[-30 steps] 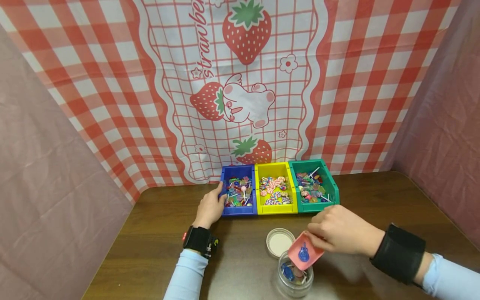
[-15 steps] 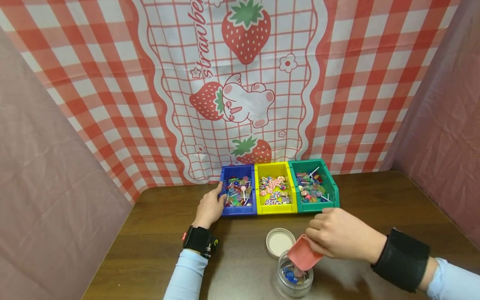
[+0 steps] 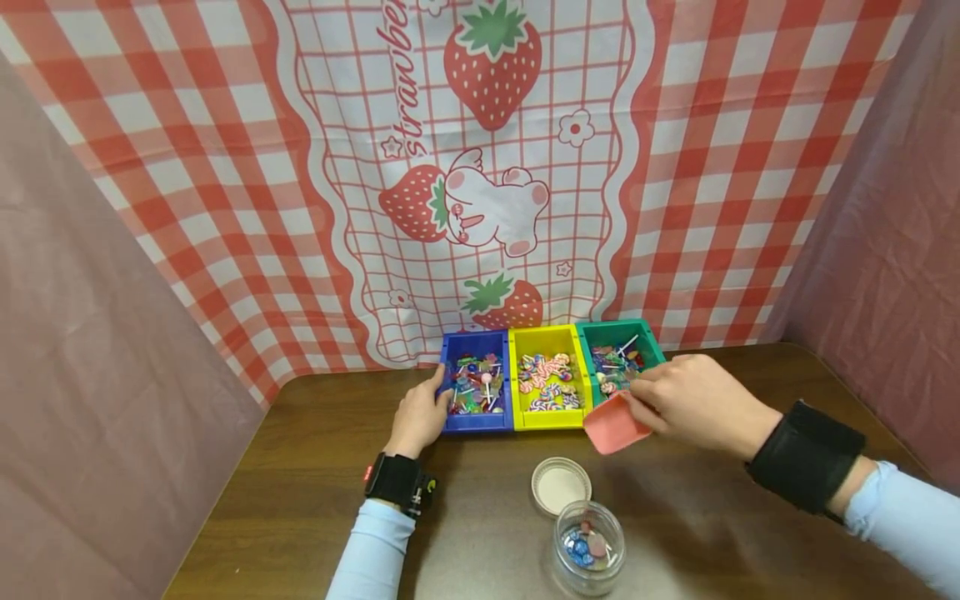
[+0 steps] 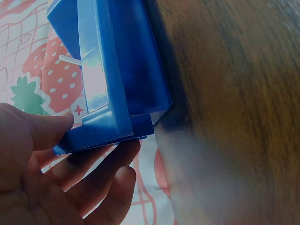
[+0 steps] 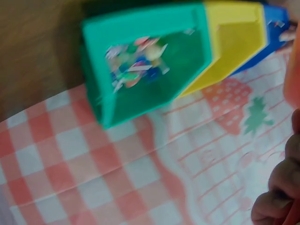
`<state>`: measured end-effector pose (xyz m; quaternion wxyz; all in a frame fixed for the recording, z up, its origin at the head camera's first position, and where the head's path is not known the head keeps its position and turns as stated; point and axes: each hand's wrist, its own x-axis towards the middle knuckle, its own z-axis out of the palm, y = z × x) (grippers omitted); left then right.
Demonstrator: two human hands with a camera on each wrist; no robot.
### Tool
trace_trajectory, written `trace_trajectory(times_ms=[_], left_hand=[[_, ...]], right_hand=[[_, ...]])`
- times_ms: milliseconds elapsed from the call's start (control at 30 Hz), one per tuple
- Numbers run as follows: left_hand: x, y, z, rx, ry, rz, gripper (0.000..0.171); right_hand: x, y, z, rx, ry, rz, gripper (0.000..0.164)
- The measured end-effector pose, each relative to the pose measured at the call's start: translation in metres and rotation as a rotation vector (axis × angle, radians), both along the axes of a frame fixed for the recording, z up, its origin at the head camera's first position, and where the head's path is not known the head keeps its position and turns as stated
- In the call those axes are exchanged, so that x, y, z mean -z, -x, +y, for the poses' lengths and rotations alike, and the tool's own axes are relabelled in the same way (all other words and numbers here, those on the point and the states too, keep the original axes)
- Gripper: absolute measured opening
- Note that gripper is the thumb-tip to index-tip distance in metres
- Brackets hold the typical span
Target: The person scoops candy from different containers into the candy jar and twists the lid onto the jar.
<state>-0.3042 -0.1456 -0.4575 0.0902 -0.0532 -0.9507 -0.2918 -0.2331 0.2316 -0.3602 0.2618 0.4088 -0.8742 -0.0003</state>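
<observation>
My left hand [image 3: 417, 417] holds the blue bin [image 3: 477, 421] by its left wall, thumb on the rim and fingers outside, as the left wrist view shows. My right hand [image 3: 697, 404] grips a small pink scoop [image 3: 615, 425], tilted in front of the yellow bin [image 3: 551, 419] and green bin [image 5: 145, 18]. No candy piece shows in the scoop. All three bins contain small candy-like pieces, several with sticks. Below the scoop stands an uncapped clear jar [image 3: 589, 578] with blue and pinkish pieces at its bottom. The right hand partly covers the green bin in the head view.
A round lid [image 3: 561, 487] with a white inside lies just behind the jar. The three bins stand joined in a row at the back of the wooden table [image 3: 315, 500]. Behind them hangs a strawberry-print checked cloth [image 3: 720, 167].
The scoop tipped over the jar, and its blue piece is no longer in it. My right hand then carried the scoop up and away toward the bins. My left hand stayed put.
</observation>
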Motion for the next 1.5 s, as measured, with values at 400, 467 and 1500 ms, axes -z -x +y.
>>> trace_trajectory(times_ms=[400,467,1500], left_hand=[[-0.001,-0.001,-0.001,-0.006,0.009,0.006,0.051],[-0.001,-0.001,0.0,-0.006,0.007,0.012,0.051],[-0.001,-0.001,0.0,-0.005,-0.008,0.003,0.052]], right_hand=[[0.003,0.06,0.028,0.39,-0.025,-0.103,0.042],[0.008,0.066,0.028,0.397,-0.058,-0.096,0.042],[0.05,0.085,0.021,0.521,-0.078,-0.373,0.029]])
